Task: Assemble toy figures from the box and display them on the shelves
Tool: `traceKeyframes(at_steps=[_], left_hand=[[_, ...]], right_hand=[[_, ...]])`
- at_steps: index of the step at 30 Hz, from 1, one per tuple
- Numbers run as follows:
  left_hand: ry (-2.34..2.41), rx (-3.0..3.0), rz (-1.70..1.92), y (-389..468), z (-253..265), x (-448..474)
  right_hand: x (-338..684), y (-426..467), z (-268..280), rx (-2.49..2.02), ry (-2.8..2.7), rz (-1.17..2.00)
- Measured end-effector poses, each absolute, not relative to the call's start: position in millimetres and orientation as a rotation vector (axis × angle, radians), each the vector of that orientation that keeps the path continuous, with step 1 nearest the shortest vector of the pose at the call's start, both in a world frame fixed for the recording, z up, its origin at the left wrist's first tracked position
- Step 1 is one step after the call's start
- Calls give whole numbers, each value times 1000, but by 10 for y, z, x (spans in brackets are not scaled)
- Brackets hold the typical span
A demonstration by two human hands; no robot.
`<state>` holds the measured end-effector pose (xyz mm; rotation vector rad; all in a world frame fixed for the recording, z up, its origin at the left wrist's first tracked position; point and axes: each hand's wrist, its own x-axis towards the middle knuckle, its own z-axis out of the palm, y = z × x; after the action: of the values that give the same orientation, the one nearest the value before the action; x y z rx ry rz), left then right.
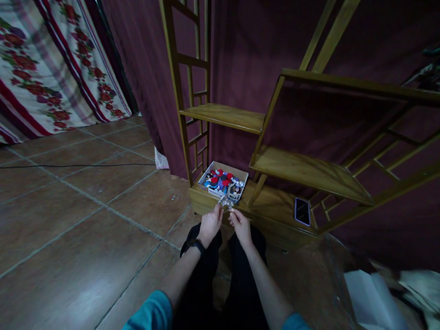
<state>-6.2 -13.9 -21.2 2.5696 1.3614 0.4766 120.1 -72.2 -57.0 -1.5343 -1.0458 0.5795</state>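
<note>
A small, shiny, silvery see-through piece (226,201), perhaps a clear plastic wrapper, is stretched between my two hands; its exact kind I cannot make out. My left hand (210,224), with a dark band on the wrist, pinches its left side. On the other side my right hand (240,225) pinches it between thumb and fingertips. Just beyond the fingers, a white shallow box (246,178) stands on the low wooden base. Inside lie many small red, black, white, blue and purple pieces (222,180), too small to name.
Wooden shelving surrounds the box, with a left shelf (223,114) above it and a right shelf (309,172). A phone (302,211) lies on the base at right. Dark red curtains hang behind. White material (373,298) lies on the tiled floor (85,247) at lower right.
</note>
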Motion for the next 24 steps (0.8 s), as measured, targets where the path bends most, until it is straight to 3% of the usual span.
traceKeyframes(at_steps=[24], left_hand=[[1369,2473,489,-77,-315,-50]], right_hand=[[1220,-731,-586,-1518,-1112,610]])
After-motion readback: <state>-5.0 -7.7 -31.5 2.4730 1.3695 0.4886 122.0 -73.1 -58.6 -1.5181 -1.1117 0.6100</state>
